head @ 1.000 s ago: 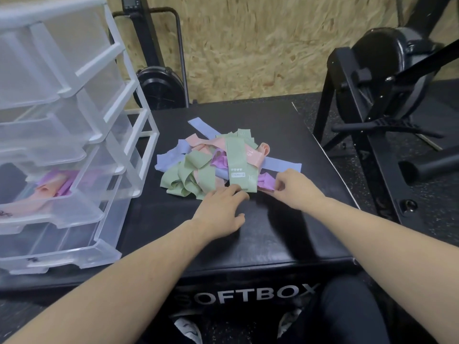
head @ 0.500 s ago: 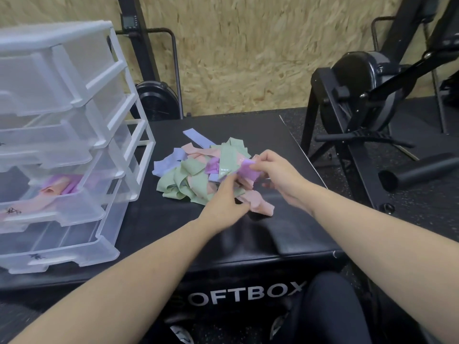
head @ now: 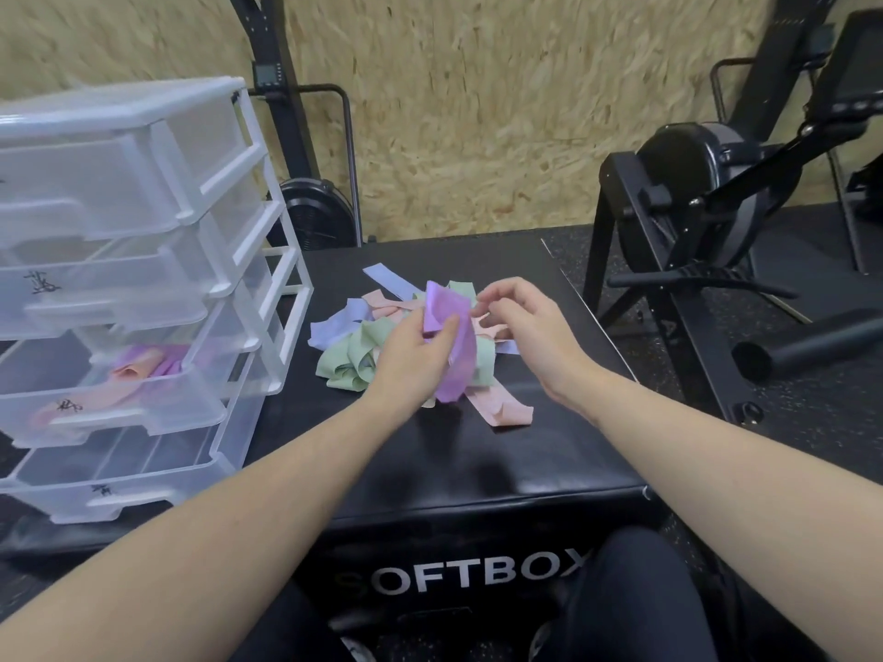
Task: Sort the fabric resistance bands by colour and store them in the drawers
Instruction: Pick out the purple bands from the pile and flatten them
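A heap of fabric bands [head: 353, 355] in green, pink, pale blue and purple lies on the black soft box [head: 478, 461]. My left hand [head: 411, 355] pinches a purple band [head: 454, 346] and holds it up over the heap, its lower end hanging down. My right hand [head: 525, 322] hovers just to the right of the band with loosely curled fingers and holds nothing. A clear plastic drawer unit [head: 143, 289] stands at the left; its third drawer [head: 119, 398] is pulled out and holds pink and purple bands.
A pink band [head: 506, 413] lies apart at the heap's front right. Black exercise machines [head: 707, 222] stand on the floor right of the box, another [head: 315, 212] behind it. A chipboard wall closes the back. My knees are under the box's front edge.
The purple band has passed from my right hand to my left and has been lifted clear of the heap. My right hand has let go and drawn slightly right.
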`<control>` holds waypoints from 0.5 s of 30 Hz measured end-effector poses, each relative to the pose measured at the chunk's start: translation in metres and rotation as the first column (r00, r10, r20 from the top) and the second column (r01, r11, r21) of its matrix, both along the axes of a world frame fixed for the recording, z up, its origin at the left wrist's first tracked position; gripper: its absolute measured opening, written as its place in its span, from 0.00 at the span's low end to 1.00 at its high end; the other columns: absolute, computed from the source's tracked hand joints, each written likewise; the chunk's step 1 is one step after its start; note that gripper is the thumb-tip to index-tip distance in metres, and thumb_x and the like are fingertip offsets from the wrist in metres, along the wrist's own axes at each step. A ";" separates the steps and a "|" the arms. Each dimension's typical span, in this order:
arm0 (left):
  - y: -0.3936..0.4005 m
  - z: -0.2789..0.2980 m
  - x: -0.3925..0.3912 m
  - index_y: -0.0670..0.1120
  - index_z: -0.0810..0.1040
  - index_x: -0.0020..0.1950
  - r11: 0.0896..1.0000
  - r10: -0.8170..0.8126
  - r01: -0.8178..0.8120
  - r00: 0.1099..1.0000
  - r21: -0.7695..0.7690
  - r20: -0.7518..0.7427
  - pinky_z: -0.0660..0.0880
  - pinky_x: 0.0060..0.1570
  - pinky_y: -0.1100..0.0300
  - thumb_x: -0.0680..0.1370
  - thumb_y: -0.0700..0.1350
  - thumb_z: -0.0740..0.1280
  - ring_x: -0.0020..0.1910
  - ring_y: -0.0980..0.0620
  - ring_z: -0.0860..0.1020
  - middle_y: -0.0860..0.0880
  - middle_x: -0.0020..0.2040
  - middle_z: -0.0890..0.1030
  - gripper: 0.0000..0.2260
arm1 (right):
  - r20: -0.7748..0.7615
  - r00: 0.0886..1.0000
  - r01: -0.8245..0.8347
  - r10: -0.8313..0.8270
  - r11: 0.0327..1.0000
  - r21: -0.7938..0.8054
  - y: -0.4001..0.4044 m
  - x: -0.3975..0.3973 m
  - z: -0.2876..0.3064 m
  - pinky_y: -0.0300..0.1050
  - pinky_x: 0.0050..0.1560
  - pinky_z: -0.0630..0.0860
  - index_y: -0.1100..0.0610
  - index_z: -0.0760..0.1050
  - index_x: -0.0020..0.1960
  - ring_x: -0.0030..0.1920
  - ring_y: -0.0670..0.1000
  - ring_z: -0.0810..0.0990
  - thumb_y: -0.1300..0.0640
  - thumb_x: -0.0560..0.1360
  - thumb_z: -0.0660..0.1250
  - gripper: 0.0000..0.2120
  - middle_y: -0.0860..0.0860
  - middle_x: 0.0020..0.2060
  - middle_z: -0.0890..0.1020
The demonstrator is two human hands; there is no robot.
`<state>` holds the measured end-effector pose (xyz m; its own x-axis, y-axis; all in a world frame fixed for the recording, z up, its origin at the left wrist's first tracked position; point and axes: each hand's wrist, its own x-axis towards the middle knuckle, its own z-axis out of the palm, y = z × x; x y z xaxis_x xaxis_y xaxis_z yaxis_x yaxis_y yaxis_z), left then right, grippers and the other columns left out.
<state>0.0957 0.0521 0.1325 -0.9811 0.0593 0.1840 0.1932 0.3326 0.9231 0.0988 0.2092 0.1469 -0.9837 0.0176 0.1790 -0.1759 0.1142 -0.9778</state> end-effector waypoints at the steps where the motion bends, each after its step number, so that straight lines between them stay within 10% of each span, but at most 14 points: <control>1: -0.001 0.006 0.002 0.42 0.74 0.41 0.999 0.040 -0.040 0.999 0.013 0.013 0.67 0.32 0.65 0.83 0.50 0.62 0.32 0.55 0.70 0.51 0.33 0.73 0.15 | -0.012 1.000 0.006 -0.006 1.000 0.021 0.000 0.001 -0.003 0.55 0.59 0.76 0.49 0.77 0.51 0.48 0.47 0.79 0.59 0.75 0.63 0.09 0.48 0.51 0.83; 6: -0.007 0.030 0.008 0.42 0.78 0.54 0.995 -0.012 -0.008 0.982 0.102 0.191 0.72 0.40 0.62 0.81 0.49 0.62 0.46 0.53 0.80 0.46 0.46 0.82 0.12 | 0.044 0.993 -0.121 0.113 0.936 0.331 -0.008 0.013 -0.021 0.43 0.64 0.70 0.32 0.62 0.66 0.68 0.40 0.70 0.41 0.66 0.76 0.34 0.38 0.63 0.75; 9: -0.006 0.038 0.017 0.46 0.82 0.47 0.983 -0.153 0.127 0.966 0.135 0.207 0.80 0.46 0.58 0.79 0.44 0.61 0.47 0.51 0.84 0.52 0.43 0.86 0.10 | 0.067 0.981 -0.193 0.182 0.946 0.259 -0.018 0.019 -0.021 0.39 0.62 0.73 0.34 0.58 0.70 0.60 0.30 0.72 0.49 0.68 0.79 0.41 0.28 0.54 0.75; 15: -0.015 0.041 0.022 0.46 0.79 0.54 0.982 -0.114 0.079 0.973 0.173 0.201 0.79 0.57 0.46 0.80 0.46 0.62 0.46 0.51 0.86 0.51 0.45 0.87 0.08 | 0.020 0.993 -0.120 0.119 0.968 0.222 -0.026 0.022 -0.023 0.41 0.53 0.76 0.39 0.60 0.71 0.47 0.42 0.80 0.62 0.74 0.71 0.34 0.52 0.50 0.82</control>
<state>0.1181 0.0367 0.1739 -0.9898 0.1421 -0.0095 0.0140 0.1634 0.9865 0.1207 0.1830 0.1243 -0.9773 -0.1398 0.1593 -0.1957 0.3076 -0.9312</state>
